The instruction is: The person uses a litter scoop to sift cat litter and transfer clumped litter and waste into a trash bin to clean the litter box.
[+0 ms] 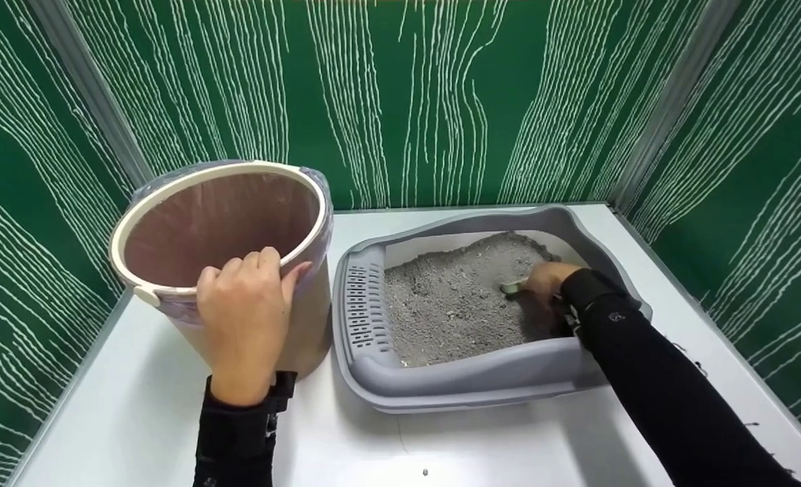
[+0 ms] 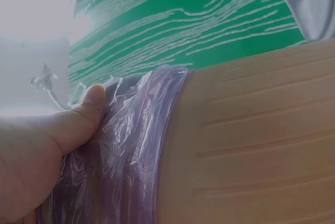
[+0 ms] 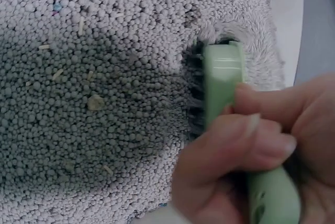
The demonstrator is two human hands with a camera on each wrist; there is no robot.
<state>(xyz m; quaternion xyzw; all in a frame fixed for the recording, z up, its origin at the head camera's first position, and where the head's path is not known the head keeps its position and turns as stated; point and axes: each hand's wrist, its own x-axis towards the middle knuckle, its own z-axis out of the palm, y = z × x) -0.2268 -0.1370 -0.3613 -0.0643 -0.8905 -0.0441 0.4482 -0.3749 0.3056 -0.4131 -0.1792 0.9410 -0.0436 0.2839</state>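
In the head view, my left hand (image 1: 243, 308) grips the near rim of a tall bin (image 1: 306, 325), which tilts a little towards me. A thin purple plastic liner (image 2: 138, 130) is folded over the bin's edge, and in the left wrist view the thumb lies against it. My right hand (image 1: 549, 281) is inside the grey litter box (image 1: 482, 375), on its right side. It holds a green litter scoop (image 3: 225, 77) by the handle, fingers curled round it. The scoop's head stands on edge, partly sunk in the grey cat litter (image 3: 104, 130).
Litter box and bin stand side by side on a white table (image 1: 346, 453), nearly touching. A perforated step (image 1: 360, 308) forms the box's left end. Green walls (image 1: 434, 101) with white wavy lines enclose the table at the back and sides. A small dark speck (image 1: 425, 472) lies near the front.
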